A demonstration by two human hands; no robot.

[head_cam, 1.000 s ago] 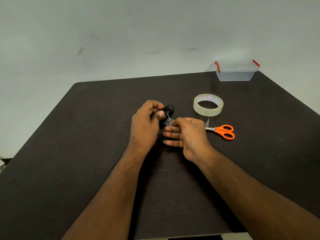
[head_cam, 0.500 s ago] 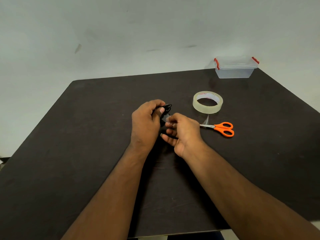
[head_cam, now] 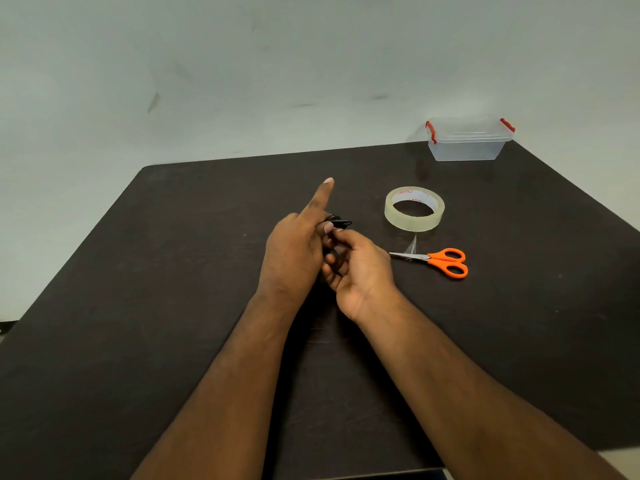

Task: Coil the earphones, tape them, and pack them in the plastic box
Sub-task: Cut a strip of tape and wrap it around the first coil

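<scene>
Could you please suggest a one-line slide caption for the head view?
Both hands, left and right, hold coiled black earphones near tape roll.

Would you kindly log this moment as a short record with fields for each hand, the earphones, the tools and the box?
left hand: holds the earphones, index finger pointing up
right hand: fingers curled on the earphones from the right
earphones: black bundle between both hands, mostly hidden; tape on it cannot be made out
tape roll: flat on the table, right of the hands
scissors: orange handles, closed, in front of the roll
box: clear, red clips, lid on, far right corner
table: dark
</scene>
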